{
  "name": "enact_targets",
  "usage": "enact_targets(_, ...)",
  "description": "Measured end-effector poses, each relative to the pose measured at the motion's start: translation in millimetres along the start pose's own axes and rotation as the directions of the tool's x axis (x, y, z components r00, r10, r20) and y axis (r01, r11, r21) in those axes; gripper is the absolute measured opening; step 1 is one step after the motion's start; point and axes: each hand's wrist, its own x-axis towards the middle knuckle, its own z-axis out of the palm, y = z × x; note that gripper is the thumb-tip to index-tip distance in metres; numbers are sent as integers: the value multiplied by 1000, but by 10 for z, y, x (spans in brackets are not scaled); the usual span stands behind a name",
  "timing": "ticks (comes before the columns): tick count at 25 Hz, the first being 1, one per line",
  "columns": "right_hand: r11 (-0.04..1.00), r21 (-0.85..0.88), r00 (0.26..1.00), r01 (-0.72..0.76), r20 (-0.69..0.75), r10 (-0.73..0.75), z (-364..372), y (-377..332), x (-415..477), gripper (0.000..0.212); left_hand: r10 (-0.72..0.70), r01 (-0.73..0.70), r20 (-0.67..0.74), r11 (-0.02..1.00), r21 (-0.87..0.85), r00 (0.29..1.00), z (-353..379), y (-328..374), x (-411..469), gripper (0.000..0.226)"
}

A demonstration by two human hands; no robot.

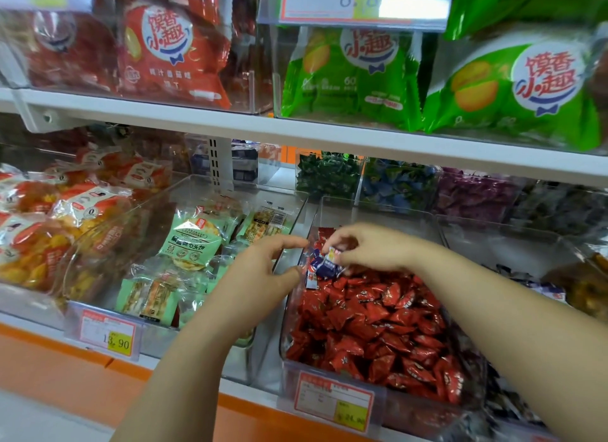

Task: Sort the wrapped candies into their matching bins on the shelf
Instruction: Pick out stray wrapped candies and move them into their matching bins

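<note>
Red snack pkgs (171, 56) up top, green pkgs (513, 86) beside, price tag (108, 334)

Pinched in my right fingertips (340, 245), small blue-and-white wrapped candies (324, 264) hang bunched; just below them red wrapped candies (371, 323) lie heaped, filling a clear bin (289, 316).

Both bare forearms reach in from the near edge and converge toward the middle. The left hand (263, 270) forms a loose C, with the forefinger stretched right, the thumb below it and nothing clearly between them. The right hand (368, 247), palm down, curls fingertips and thumb to pinch a wrapped candy (325, 264) just beside the left thumb.
</note>
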Motion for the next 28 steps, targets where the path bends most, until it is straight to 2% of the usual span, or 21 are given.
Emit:
enact_targets(3, 966, -259, 999, 10, 49, 2, 109, -63, 1, 36, 2, -2, -3, 1000, 13, 1000, 0, -6, -3, 33)
enact_targets(5, 961, -276, 999, 11, 50, 3, 152, -124, -10, 51, 4, -4, 1, 1000, 8, 1000, -1, -14, -1, 33)
enact_targets(7, 966, -257, 999, 24, 36, -15, 181, -170, -26, 56, 8, -8, 4, 1000, 5, 1000, -3, -17, 1, 33)
enact_targets(13, 995, -94, 1000, 18, -24, -20, 356, -207, -54, 42, -2, 2, -3, 1000, -12, 1000, 4, -36, 13, 34)
enact_targets(17, 982, -186, 999, 35, 24, -31, 339, -195, -126, 34, 2, -2, -1, 1000, -8, 1000, 3, -35, 16, 34)
enact_targets(20, 985, -170, 999, 15, 30, -10, 356, -210, -150, 31, 4, -4, -3, 1000, -4, 1000, 2, -18, 12, 35)
enact_targets(25, 993, -96, 993, -70, -104, 60, 498, -202, -79, 30, 3, -3, -5, 1000, 2, 1000, 5, -21, 7, 36)
enact_targets(28, 989, -98, 986, -106, -136, 92, 527, -211, -64, 25, 4, -4, -8, 1000, 1, 1000, 0, -26, 9, 36)
